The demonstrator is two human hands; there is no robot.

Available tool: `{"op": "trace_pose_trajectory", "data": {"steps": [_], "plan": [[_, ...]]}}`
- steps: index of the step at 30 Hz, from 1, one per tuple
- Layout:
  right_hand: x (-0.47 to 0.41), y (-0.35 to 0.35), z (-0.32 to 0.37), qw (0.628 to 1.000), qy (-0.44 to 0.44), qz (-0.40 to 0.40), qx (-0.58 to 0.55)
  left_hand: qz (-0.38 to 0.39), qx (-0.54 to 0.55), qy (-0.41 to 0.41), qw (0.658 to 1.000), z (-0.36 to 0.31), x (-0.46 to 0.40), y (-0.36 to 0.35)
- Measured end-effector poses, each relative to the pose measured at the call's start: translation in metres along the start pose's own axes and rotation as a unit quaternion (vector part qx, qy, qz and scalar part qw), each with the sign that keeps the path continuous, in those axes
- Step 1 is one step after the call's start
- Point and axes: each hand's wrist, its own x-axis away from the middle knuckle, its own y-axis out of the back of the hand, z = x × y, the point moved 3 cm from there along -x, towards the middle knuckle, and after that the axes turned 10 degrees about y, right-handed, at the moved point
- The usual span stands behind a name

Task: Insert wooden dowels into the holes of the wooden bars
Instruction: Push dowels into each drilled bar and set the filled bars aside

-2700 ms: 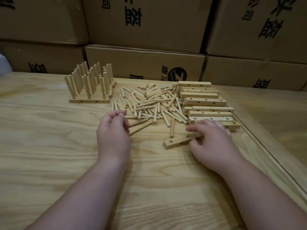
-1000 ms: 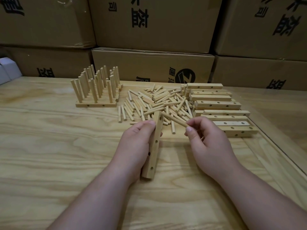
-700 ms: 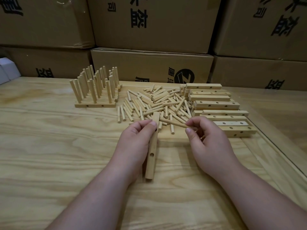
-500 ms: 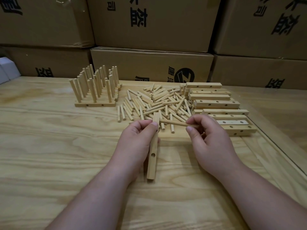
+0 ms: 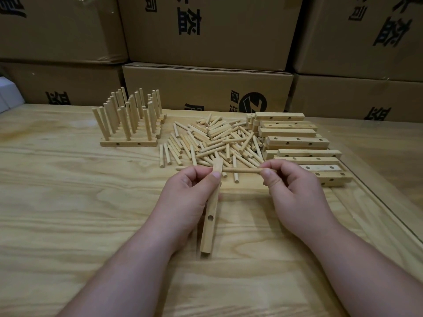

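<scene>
Fingers first: your left hand (image 5: 187, 197) grips the upper end of a wooden bar (image 5: 211, 213), thumb on its near face and fingers curled behind, while your right hand (image 5: 295, 197) pinches the right end of a wooden dowel (image 5: 240, 171) between thumb and forefinger. The bar stands tilted near the middle of the bench (image 5: 68, 213), its lower end resting on the wood, one empty hole showing below your palm. The dowel lies level, its free tip touching the bar's top section beside your left thumb; whether it has entered a hole cannot be told.

Toward the far edge sit finished bars with upright dowels (image 5: 130, 120), a loose dowel pile (image 5: 212, 143), and stacked empty bars (image 5: 295, 143) toward the right edge.

The bar looks light, stiff and smooth, so it may twist if held only at its tip; grip close to the hole being filled. The dowel, thin and rigid, should push best held near its rear end, kept in line with the hole. Both wrists are raised, forearms angling inward.
</scene>
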Motion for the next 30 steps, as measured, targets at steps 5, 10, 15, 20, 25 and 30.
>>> {"op": "trace_pose_trajectory", "data": {"steps": [5,10,15,20,25,30], "plan": [[0.0,0.003,-0.003,1.0,-0.019,0.014,0.001,0.004,-0.014,-0.003,1.0,-0.001,0.002,0.0],[0.0,0.003,-0.001,1.0,-0.012,0.026,0.005,-0.012,-0.064,0.001,0.998,-0.003,0.005,0.0],[0.006,-0.01,0.009,0.998,0.031,0.046,-0.013,-0.056,-0.103,-0.008,0.993,-0.006,0.009,-0.003],[0.004,-0.008,0.01,0.998,0.061,0.017,-0.002,-0.065,-0.094,0.007,0.993,-0.003,0.005,0.001],[0.005,-0.007,0.01,0.998,0.063,0.017,-0.018,-0.022,-0.088,-0.016,0.996,-0.003,0.003,0.0],[0.006,-0.008,0.017,0.996,0.087,0.022,-0.021,-0.082,-0.083,0.012,0.993,-0.001,0.003,0.003]]}}
